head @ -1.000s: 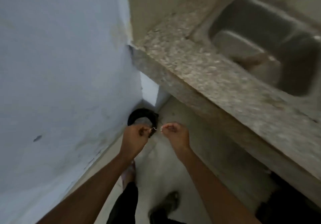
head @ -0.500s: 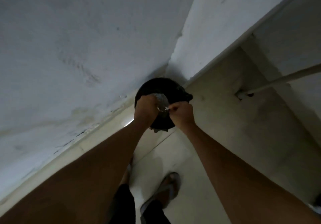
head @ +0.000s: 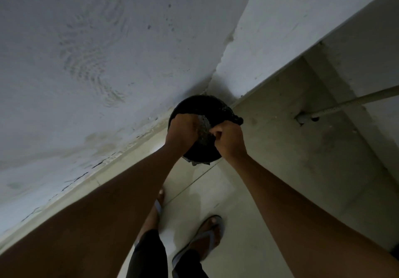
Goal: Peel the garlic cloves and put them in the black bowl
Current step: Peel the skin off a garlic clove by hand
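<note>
I see the bin (head: 200,107) on the floor (head: 269,170) in the wall corner. My left hand (head: 183,131) and right hand (head: 228,141) hover over it; the pipe (head: 349,103) lies to its right, my sandalled feet (head: 207,236) nearer me.

A round black container (head: 201,109) lined with a crumpled black bag sits on the floor in the wall corner. Greyish contents show inside. No garlic clove is clearly visible; hands cover the middle.

Pale tiled floor (head: 269,170) bears a black lined bin (head: 200,109) in the wall corner
</note>
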